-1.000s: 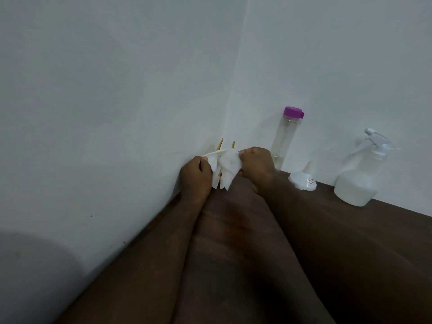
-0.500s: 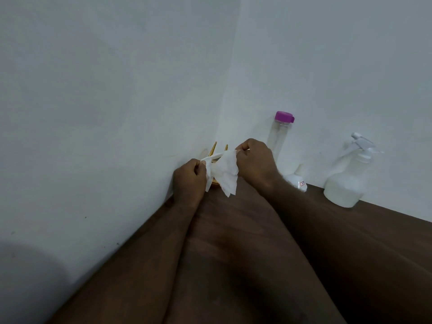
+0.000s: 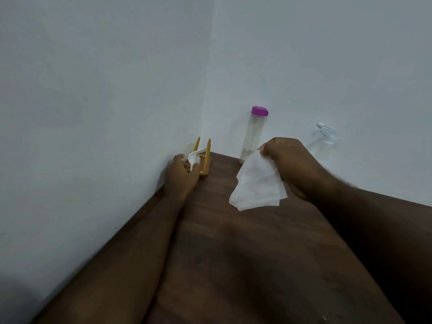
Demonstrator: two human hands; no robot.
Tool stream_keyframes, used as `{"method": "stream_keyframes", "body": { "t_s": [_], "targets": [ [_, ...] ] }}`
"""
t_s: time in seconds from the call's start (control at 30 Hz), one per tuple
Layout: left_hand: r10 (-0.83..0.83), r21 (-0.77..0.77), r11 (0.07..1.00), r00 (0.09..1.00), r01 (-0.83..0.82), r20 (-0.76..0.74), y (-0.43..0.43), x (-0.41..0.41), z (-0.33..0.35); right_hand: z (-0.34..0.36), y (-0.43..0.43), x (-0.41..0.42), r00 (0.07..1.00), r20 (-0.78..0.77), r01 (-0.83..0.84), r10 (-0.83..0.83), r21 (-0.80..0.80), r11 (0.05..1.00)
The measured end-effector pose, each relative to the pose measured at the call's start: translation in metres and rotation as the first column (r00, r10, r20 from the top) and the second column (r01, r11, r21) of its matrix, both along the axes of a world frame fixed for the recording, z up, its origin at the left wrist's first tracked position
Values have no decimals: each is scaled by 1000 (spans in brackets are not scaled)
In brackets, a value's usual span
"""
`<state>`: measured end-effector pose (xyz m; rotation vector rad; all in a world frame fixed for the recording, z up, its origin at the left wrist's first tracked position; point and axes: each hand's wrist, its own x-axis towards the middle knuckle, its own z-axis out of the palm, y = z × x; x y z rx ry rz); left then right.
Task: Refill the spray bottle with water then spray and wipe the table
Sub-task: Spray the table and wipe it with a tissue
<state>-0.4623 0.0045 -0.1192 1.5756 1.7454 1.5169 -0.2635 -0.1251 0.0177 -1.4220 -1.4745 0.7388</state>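
- The right hand (image 3: 297, 164) pinches the tissue (image 3: 257, 183) by its top edge.
- The sprayer (image 3: 323, 141) stands upright at its 1 o'clock; the left hand (image 3: 181, 176), farther off, pinches napkins (image 3: 194, 155).

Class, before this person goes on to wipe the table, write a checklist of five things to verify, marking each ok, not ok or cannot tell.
1. Tissue gripped by right hand: ok, pinched at its top edge.
2. Tissue apart from yellow holder: ok.
3. Left hand free: not ok, it holds a second tissue at the holder.
4. Spray bottle refilled: cannot tell, partly hidden.
5. Table already sprayed: cannot tell.
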Motion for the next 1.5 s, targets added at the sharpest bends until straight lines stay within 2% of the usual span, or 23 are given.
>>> {"method": "stream_keyframes", "body": {
  "t_s": [0.07,0.17,0.23,0.27,0.3,0.37,0.43,0.47,0.5,0.63,0.77,0.83,0.9,0.93,0.97,1.0,1.07,1.13,1.17,1.23,1.3,1.4,1.5],
  "targets": [
    [15,35,999,1000,-16,12,-13,4,-1,2,-17,7,1000,-24,7,-7,-29,1000],
    [-6,264,964,1000,11,-21,-45,16,1,1,-41,17,1000,8,0,0,-70,998],
    [-173,300,938,985,170,-19,-71,31,13,1,-59,23,999,0,-43,43,-101,994],
    [-307,214,931,951,294,25,-83,41,20,1,-67,27,997,18,-67,69,-96,993],
    [-460,88,888,876,452,145,-98,54,30,1,-77,32,995,45,-85,89,-80,993],
    [-601,-111,661,613,742,513,-130,76,46,3,-93,44,993,78,-81,87,-70,994],
    [-590,-75,381,304,922,748,-162,91,53,3,-112,63,988,152,-2,14,-81,997],
    [-589,-37,294,212,955,780,-175,98,55,2,-122,75,980,197,53,-36,-81,995],
    [-604,-32,248,180,968,777,-186,105,57,-1,-131,88,968,237,100,-79,-74,992],
    [-683,-111,252,258,961,683,-214,137,68,-8,-173,132,939,243,251,-243,-2,968],
    [-710,-121,224,247,967,659,-238,166,76,-13,-224,169,915,219,341,-338,25,940],
    [-815,-195,228,297,954,498,-250,177,74,-22,-243,182,893,261,380,-367,0,925],
    [-895,-281,400,438,872,86,-254,186,61,-35,-255,188,812,454,433,-368,-44,900],
    [-857,-244,515,503,822,-112,-252,189,52,-42,-260,191,721,594,480,-356,-58,875],
    [-783,-165,616,574,771,-242,-248,190,43,-49,-264,193,628,704,518,-332,-60,853],
    [-709,-87,687,638,722,-300,-241,189,34,-55,-268,191,583,745,526,-324,-41,850],
    [-616,10,761,728,648,-300,-228,181,19,-62,-275,177,658,695,451,-290,-56,890],
    [-582,15,790,757,613,-297,-215,171,6,-72,-279,158,752,643,275,-146,-104,956],
    [-573,9,799,767,601,-289,-212,166,1,-80,-280,150,759,650,188,-40,-160,969],
    [-557,-6,822,801,570,-220,-208,159,-3,-97,-276,136,726,672,107,143,-315,943],
    [-541,-8,837,827,547,-153,-206,157,-3,-117,-267,128,665,708,125,240,-422,898],
    [-555,7,831,830,556,-50,-211,155,2,-135,-256,121,597,757,190,264,-454,871],
    [-534,-4,845,843,535,66,-211,155,4,-135,-241,122,581,788,253,206,-415,874]
  ]
}}
